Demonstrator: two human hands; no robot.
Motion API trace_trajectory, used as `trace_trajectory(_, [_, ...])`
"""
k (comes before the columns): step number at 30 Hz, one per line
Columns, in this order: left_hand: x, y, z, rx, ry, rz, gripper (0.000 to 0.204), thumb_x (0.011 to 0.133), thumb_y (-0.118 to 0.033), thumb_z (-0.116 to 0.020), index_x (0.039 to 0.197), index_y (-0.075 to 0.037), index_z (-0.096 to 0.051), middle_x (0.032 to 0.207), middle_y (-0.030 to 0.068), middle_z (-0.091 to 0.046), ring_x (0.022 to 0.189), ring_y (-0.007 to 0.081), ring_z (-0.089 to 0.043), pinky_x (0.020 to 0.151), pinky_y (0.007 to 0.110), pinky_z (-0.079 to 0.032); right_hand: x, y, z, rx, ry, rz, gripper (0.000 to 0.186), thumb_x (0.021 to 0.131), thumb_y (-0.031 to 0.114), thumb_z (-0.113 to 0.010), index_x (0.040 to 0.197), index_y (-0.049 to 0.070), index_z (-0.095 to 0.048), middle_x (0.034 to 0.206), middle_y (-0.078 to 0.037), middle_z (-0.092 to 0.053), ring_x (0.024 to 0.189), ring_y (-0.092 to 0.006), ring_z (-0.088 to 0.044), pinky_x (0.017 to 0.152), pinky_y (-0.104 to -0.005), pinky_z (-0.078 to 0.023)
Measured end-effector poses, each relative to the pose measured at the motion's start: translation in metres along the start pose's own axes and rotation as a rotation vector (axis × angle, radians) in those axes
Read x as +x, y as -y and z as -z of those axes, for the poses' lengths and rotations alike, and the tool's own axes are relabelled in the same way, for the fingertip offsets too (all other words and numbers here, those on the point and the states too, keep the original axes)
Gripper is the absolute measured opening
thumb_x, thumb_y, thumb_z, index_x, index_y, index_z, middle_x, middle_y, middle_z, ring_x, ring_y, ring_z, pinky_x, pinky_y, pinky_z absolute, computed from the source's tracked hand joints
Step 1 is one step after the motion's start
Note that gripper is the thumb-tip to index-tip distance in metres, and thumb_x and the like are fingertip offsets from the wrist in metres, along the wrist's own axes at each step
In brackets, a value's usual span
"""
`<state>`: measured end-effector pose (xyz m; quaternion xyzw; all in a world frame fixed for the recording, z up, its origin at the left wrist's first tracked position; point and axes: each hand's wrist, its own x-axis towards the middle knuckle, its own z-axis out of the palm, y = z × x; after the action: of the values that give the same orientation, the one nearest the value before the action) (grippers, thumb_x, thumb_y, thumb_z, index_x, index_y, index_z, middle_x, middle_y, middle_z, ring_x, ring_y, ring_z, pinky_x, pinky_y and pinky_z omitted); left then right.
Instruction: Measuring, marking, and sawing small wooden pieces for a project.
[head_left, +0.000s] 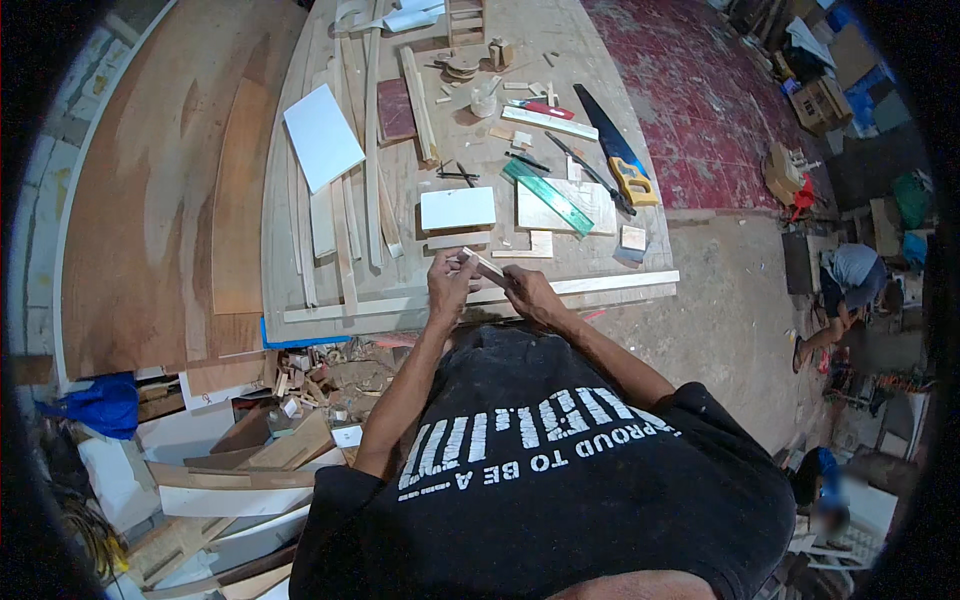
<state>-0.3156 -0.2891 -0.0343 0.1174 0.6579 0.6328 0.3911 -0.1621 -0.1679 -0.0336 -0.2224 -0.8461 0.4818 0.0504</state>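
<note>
Near the front edge of the workbench I hold a small wooden strip [486,267] between both hands. My left hand [450,284] pinches its left end, and my right hand [532,294] grips its right end. Just beyond the hands lie a white rectangular board [457,209] and a narrow wooden piece [458,240]. An L-shaped wooden piece [541,243] rests to the right of them. A long pale wood strip [615,283] runs along the bench's front edge, partly hidden behind my hands.
A handsaw [630,183] with a yellow handle lies at the right, near a green ruler [548,196] on a wooden board. Long strips [374,150] and a white panel [324,138] cover the left side. Wood scraps [300,385] are piled below. Another person [850,285] crouches far right.
</note>
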Motion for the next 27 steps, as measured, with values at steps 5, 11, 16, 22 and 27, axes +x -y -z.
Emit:
trace_trajectory(5, [0.003, 0.022, -0.02, 0.199, 0.13, 0.01, 0.029, 0.095, -0.015, -0.067, 0.116, 0.002, -0.058, 0.089, 0.0118, -0.067, 0.073, 0.0186, -0.07, 0.054, 0.032, -0.061, -0.013, -0.022, -0.004, 0.082, -0.098, -0.004, 0.034, 0.091, 0.009, -0.062, 0.123, 0.001, -0.053, 0.093, -0.026, -0.066, 0.083, -0.0434, -0.064, 0.071, -0.0475, -0.05])
trace_trajectory(11, [0.019, 0.057, -0.068, 0.622, 0.382, -0.054, 0.031, 0.092, -0.02, -0.068, 0.115, 0.001, -0.066, 0.09, 0.0107, -0.07, 0.076, 0.0175, -0.07, 0.057, 0.031, -0.058, -0.083, -0.08, 0.028, 0.286, -0.328, -0.256, 0.043, 0.096, 0.016, -0.058, 0.136, 0.003, -0.05, 0.1, -0.023, -0.069, 0.088, -0.0372, -0.068, 0.08, -0.0421, -0.053])
trace_trajectory(16, [0.018, 0.09, -0.137, 0.925, 0.492, -0.433, 0.025, 0.088, -0.013, -0.065, 0.109, 0.0, -0.067, 0.098, 0.0188, -0.067, 0.092, 0.0335, -0.066, 0.083, 0.043, -0.053, -0.171, -0.191, 0.101, 0.164, -0.816, -0.366, 0.046, 0.091, 0.025, -0.064, 0.128, -0.001, -0.058, 0.104, -0.023, -0.069, 0.094, -0.0356, -0.068, 0.084, -0.043, -0.052])
trace_trajectory(22, [-0.008, 0.098, -0.196, 1.264, 0.485, -0.584, 0.017, 0.081, -0.005, -0.064, 0.098, -0.003, -0.062, 0.114, 0.0166, -0.06, 0.105, 0.0397, -0.057, 0.084, 0.05, -0.049, -0.224, -0.295, 0.171, 0.005, -0.775, -0.597, 0.036, 0.092, 0.018, -0.06, 0.123, -0.001, -0.062, 0.104, -0.026, -0.067, 0.093, -0.0381, -0.066, 0.084, -0.043, -0.051])
trace_trajectory(27, [-0.009, 0.097, -0.212, 1.346, 0.387, -0.494, 0.018, 0.082, -0.005, -0.066, 0.1, -0.006, -0.061, 0.109, 0.0123, -0.06, 0.104, 0.035, -0.058, 0.082, 0.049, -0.05, -0.206, -0.311, 0.186, 0.009, -0.835, -0.519, 0.03, 0.094, 0.017, -0.057, 0.118, 0.0, -0.063, 0.093, -0.02, -0.067, 0.084, -0.0293, -0.065, 0.078, -0.0391, -0.051])
